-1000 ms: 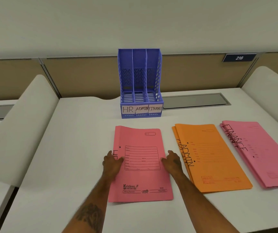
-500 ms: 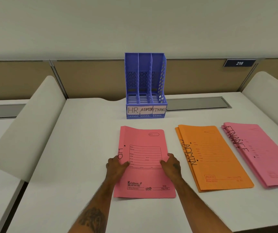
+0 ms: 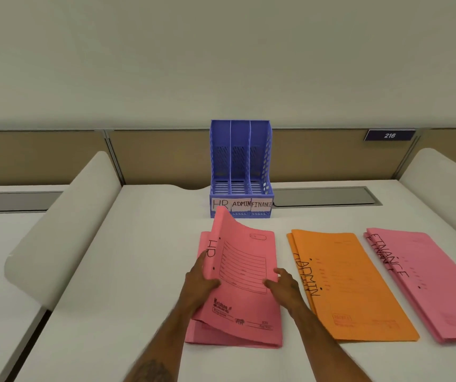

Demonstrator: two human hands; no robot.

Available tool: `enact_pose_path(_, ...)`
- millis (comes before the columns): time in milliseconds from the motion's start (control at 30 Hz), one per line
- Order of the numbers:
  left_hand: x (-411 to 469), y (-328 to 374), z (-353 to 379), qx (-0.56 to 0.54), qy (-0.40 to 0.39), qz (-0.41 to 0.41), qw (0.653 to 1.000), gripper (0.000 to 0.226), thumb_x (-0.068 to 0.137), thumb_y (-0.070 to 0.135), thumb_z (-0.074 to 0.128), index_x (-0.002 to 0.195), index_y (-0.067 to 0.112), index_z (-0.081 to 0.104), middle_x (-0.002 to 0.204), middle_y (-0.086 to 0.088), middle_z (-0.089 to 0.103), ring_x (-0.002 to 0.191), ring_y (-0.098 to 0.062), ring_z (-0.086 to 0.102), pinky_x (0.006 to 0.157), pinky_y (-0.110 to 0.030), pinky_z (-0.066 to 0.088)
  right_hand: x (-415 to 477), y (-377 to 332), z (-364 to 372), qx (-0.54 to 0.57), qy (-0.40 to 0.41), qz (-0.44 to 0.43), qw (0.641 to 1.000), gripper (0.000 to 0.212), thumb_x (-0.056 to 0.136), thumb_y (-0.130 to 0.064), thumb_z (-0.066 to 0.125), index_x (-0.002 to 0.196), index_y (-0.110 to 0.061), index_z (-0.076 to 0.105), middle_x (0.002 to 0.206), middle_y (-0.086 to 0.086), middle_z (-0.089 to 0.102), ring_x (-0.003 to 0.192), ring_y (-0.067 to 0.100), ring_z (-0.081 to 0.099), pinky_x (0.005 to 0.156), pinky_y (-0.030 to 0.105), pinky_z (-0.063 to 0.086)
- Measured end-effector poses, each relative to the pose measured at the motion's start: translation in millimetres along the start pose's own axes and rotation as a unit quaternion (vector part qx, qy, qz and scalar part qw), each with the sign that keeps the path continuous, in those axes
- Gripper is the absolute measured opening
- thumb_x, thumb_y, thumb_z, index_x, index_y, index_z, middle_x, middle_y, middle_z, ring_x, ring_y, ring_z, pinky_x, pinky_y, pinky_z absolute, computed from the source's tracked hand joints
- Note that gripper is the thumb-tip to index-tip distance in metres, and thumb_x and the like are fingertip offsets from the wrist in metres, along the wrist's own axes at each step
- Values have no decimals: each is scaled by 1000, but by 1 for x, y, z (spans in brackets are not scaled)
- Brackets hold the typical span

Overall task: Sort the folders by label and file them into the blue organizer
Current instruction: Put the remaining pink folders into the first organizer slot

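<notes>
Nearest, both hands work the HR folder [image 3: 244,274], the top one of a pink pile lying on the desk [image 3: 138,271]. The left hand [image 3: 200,279] pinches its left edge, curled upward; the right hand [image 3: 284,285] rests open-fingered on its right side. Judged step: lifting it free. Next it must be stood upright and carried to the leftmost slot. It is printed "Krishna". Right lie ADMIN folders [image 3: 350,285], then FINANCE folders [image 3: 428,282]. Far: the organizer [image 3: 240,166], empty, tagged HR, ADMIN, FINANCE; a plate [image 3: 389,135] reads 216.
</notes>
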State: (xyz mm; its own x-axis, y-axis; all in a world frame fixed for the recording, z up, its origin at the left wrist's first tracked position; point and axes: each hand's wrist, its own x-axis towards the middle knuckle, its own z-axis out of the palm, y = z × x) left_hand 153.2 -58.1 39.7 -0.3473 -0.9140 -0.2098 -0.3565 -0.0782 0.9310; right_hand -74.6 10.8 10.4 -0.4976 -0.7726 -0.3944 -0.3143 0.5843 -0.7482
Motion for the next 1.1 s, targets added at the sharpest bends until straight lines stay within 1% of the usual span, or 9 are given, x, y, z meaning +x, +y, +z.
enact_pose_path(233, 1, 49, 5, -9, 76, 74, 994, 53, 86, 17, 65, 130, 40, 46, 116, 3, 68, 92, -17, 72, 73, -43, 63, 9, -84, -52, -56, 13, -103, 993, 60, 92, -37, 63, 143, -15, 42, 141, 12, 51, 121, 27, 54, 92, 33, 47)
enact_pose_path(433, 1, 89, 22, 96, 134, 139, 976, 51, 94, 22, 56, 141, 29, 37, 114, 6, 66, 76, -8, 70, 61, -18, 58, -18, -215, -89, -22, 39, -257, 965, 86, 80, -66, 59, 148, -31, 21, 134, 4, 53, 108, 30, 62, 90, 49, 54)
enact_pose_path(533, -1, 102, 30, 156, 169, 169, 958, 53, 96, 20, 53, 144, 24, 31, 121, 0, 65, 79, -18, 72, 67, -33, 62, -33, -262, -105, -82, 89, -287, 950, 100, 75, -73, 58, 151, -33, 7, 135, 14, 53, 108, 34, 62, 84, 46, 54)
enact_pose_path(600, -3, 107, 33, 187, 193, 192, 944, 53, 98, 22, 50, 146, 24, 29, 126, -2, 63, 87, -25, 71, 74, -42, 62, -41, -281, -115, -81, 100, -269, 954, 107, 72, -77, 58, 152, -30, 4, 126, 14, 58, 84, 27, 71, 66, 39, 60)
enact_pose_path(667, -6, 112, 35, 204, 218, 211, 931, 53, 99, 24, 49, 147, 25, 28, 129, -2, 62, 95, -29, 70, 79, -47, 61, -48, -291, -119, -55, 101, -265, 957, 106, 72, -75, 62, 151, -25, 12, 122, 10, 58, 61, 20, 71, 50, 31, 58)
enact_pose_path(700, -6, 114, 36, 211, 230, 220, 924, 53, 100, 25, 49, 148, 26, 28, 131, -3, 62, 98, -29, 70, 81, -48, 60, -50, -294, -118, -48, 106, -270, 956, 100, 73, -72, 64, 148, -22, 20, 120, 8, 58, 60, 20, 71, 52, 33, 59)
enact_pose_path(800, -8, 119, 42, 228, 257, 255, 904, 54, 100, 27, 52, 149, 25, 28, 134, -3, 60, 101, -29, 70, 82, -49, 59, -51, -301, -117, -64, 133, -278, 949, 74, 79, -55, 65, 134, -15, 36, 106, 5, 61, 79, 28, 69, 73, 44, 59)
enact_pose_path(933, -4, 119, 39, 234, 253, 263, 901, 57, 99, 25, 54, 150, 24, 29, 133, -5, 62, 98, -31, 71, 80, -49, 59, -54, -311, -121, -88, 172, -259, 946, 53, 82, -38, 66, 121, -12, 42, 101, 5, 60, 79, 23, 60, 64, 33, 50)
enact_pose_path(1100, 10, 121, 23, 232, 244, 264, 904, 54, 100, 27, 52, 149, 23, 31, 133, -5, 62, 99, -28, 70, 80, -44, 60, -50, -328, -116, -95, 206, -264, 937, 48, 79, -27, 66, 119, -8, 46, 106, 8, 59, 87, 27, 60, 67, 34, 51)
